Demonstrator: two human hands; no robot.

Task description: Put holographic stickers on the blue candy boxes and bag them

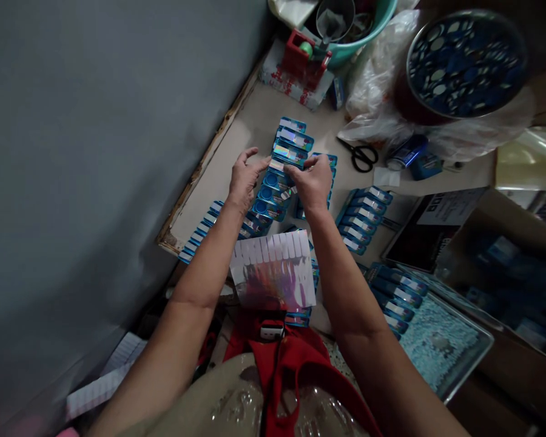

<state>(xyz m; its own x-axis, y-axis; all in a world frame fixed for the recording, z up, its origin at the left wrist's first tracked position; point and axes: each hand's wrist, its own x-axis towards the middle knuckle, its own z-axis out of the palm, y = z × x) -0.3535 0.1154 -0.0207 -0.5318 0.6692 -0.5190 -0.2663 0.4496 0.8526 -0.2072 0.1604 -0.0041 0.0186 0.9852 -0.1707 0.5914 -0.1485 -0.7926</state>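
A row of overlapping blue blister cards (287, 159) lies fanned out on the beige table (250, 124). My left hand (244, 179) rests at the row's left side with fingers curled and thumb toward a card. My right hand (313, 180) is at the row's right side, its fingers pinched on a card near the middle of the row. More fanned rows of blue cards lie at the left (209, 227), at the right (361, 215) and at the lower right (398, 294). A sheet of white strips (273, 267) lies between my forearms.
A grey wall runs along the left. Black scissors (361, 155) lie right of my hands. A red tape dispenser (303, 57), a teal basin (364, 30), a round tub of blue discs (466, 60) in plastic, cardboard boxes (505, 255) and a metal tray (446, 349) crowd the back and right.
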